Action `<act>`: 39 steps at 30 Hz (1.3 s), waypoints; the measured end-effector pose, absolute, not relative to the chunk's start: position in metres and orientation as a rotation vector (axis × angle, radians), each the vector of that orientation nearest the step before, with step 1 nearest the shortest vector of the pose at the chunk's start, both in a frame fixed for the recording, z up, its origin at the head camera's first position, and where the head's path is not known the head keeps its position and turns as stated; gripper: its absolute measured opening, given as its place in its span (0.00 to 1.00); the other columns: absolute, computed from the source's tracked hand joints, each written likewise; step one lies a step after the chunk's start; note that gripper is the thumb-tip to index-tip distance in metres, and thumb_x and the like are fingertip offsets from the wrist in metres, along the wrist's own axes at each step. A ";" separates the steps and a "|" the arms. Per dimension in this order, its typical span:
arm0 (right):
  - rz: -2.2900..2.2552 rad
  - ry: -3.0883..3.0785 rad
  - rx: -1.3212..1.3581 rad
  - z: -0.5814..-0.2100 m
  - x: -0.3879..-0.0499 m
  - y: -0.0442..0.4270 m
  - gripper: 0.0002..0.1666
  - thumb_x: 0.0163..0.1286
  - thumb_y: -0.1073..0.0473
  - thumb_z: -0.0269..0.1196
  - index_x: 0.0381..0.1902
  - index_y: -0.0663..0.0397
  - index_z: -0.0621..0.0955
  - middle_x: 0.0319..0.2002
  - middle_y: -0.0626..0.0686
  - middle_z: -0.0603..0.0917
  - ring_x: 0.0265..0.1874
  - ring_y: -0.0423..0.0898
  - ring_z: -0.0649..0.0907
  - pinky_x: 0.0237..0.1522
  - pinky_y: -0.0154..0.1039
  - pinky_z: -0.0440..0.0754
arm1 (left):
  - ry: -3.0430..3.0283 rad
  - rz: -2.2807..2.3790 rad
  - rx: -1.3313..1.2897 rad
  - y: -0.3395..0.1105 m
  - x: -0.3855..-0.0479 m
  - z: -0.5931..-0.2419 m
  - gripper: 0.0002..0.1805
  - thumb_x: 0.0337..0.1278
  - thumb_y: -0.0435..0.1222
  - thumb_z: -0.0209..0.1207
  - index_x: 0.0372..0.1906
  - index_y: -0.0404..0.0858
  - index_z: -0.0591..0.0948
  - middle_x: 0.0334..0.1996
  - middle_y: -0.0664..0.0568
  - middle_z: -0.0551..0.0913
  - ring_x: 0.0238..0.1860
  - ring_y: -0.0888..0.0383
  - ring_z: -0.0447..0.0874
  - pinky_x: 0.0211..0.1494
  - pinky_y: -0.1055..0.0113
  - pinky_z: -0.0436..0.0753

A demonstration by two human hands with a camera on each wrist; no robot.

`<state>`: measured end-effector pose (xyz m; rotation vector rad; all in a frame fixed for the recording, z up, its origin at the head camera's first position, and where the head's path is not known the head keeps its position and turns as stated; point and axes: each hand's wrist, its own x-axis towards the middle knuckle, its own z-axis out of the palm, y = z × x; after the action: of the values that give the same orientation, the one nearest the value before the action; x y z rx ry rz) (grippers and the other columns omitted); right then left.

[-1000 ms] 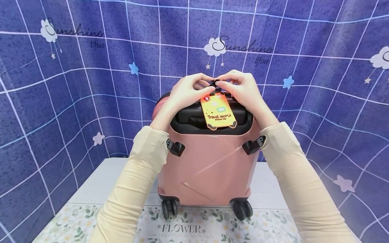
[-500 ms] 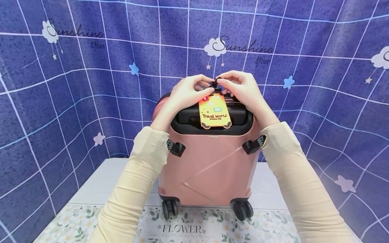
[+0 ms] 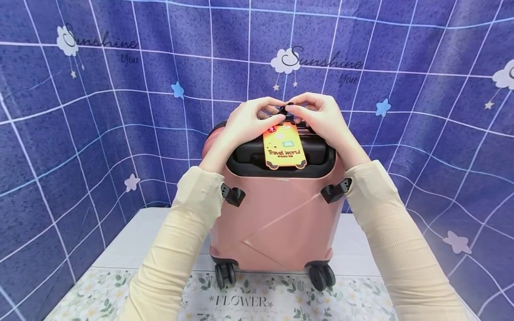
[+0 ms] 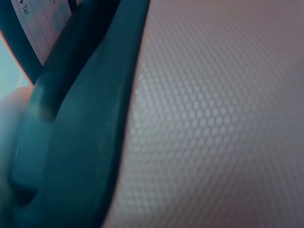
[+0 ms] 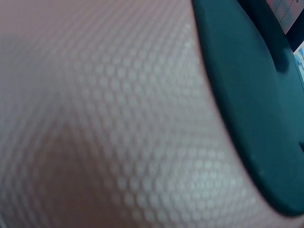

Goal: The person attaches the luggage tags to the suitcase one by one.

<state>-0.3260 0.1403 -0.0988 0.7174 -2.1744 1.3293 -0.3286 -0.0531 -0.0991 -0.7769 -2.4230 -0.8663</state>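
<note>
A yellow-orange luggage tag [image 3: 285, 149] printed "Travel World" hangs in front of the black handle [image 3: 313, 149] on a pink suitcase [image 3: 277, 223]. Above it, both hands meet at the tag's black strap [image 3: 288, 108]. My left hand [image 3: 254, 119] pinches the strap from the left, thumb below and fingertips above. From the right, my right hand [image 3: 317, 117] pinches it too. The fingertips cover much of the strap, so its fastening cannot be made out. In the left wrist view, the tag's lined back [image 4: 40, 26] shows beside the black handle recess.
The suitcase stands upright on black wheels [image 3: 319, 277], on a white surface [image 3: 148, 236] with a flower-print mat [image 3: 225, 307] in front. A blue grid-patterned curtain [image 3: 160, 67] hangs behind and along both sides. Black wrist-camera mounts [image 3: 233, 195] sit at the cuffs.
The tag has swung a little to the left and hangs straighter than a second ago. The strap's end stood up higher half a second ago. Both hands stay nearly in place.
</note>
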 end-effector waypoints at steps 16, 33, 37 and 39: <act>1.320 -2.093 0.769 -0.101 -0.330 0.138 0.10 0.62 0.58 0.65 0.40 0.56 0.84 0.22 0.40 0.82 0.21 0.38 0.79 0.20 0.28 0.70 | -2.467 -0.884 -0.749 -0.053 -0.329 -0.097 0.21 0.56 0.52 0.59 0.55 0.56 0.78 0.51 0.62 0.82 0.48 0.65 0.82 0.57 0.59 0.72; 1.348 -2.075 0.785 -0.101 -0.328 0.138 0.08 0.65 0.60 0.62 0.40 0.57 0.82 0.26 0.46 0.85 0.19 0.38 0.81 0.22 0.27 0.75 | -2.486 -0.896 -0.768 -0.053 -0.326 -0.097 0.21 0.58 0.50 0.58 0.56 0.53 0.77 0.53 0.59 0.81 0.50 0.62 0.82 0.60 0.58 0.72; 1.359 -2.075 0.796 -0.101 -0.327 0.139 0.07 0.66 0.60 0.61 0.40 0.57 0.81 0.28 0.49 0.86 0.19 0.38 0.81 0.23 0.28 0.76 | -2.484 -0.900 -0.771 -0.052 -0.325 -0.097 0.20 0.58 0.50 0.58 0.56 0.52 0.77 0.52 0.59 0.82 0.50 0.62 0.82 0.61 0.59 0.71; 1.370 -2.078 0.801 -0.100 -0.327 0.140 0.07 0.66 0.60 0.61 0.39 0.57 0.81 0.29 0.50 0.86 0.19 0.38 0.81 0.23 0.28 0.77 | -2.482 -0.897 -0.772 -0.051 -0.325 -0.097 0.20 0.58 0.50 0.58 0.56 0.52 0.78 0.52 0.59 0.82 0.50 0.62 0.82 0.61 0.59 0.71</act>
<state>-0.3266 0.1397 -0.1004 0.8005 -2.0783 1.3701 -0.3250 -0.0514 -0.0967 -0.7715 -2.4817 -0.8965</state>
